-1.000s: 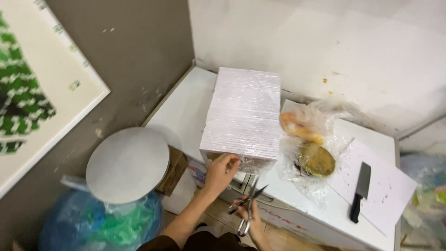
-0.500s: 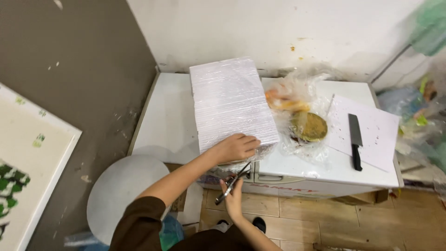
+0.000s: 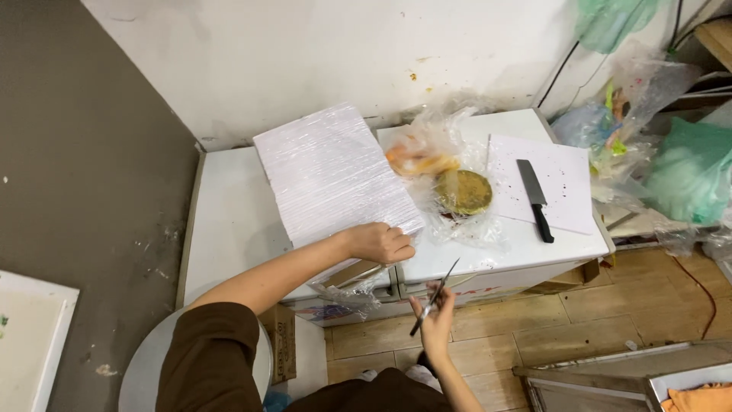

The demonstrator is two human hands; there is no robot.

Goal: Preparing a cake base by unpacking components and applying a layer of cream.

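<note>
My left hand (image 3: 379,243) rests on the near corner of a large white block wrapped in clear plastic film (image 3: 334,172), which lies on a white chest freezer (image 3: 229,221). Loose torn film (image 3: 347,290) hangs below that corner. My right hand (image 3: 433,320) is lower, in front of the freezer, and grips a pair of scissors (image 3: 436,296) whose blades point up toward the block's corner.
A round yellowish item in a clear bag (image 3: 463,192) lies right of the block. A black knife (image 3: 535,198) rests on a white cutting board (image 3: 550,183). Plastic bags (image 3: 679,168) pile at the right. A round grey stool top (image 3: 145,374) stands at the lower left.
The view has swung right and closer. My left hand stays on the block's corner, while my right hand with the scissors has shifted to the right of it.
</note>
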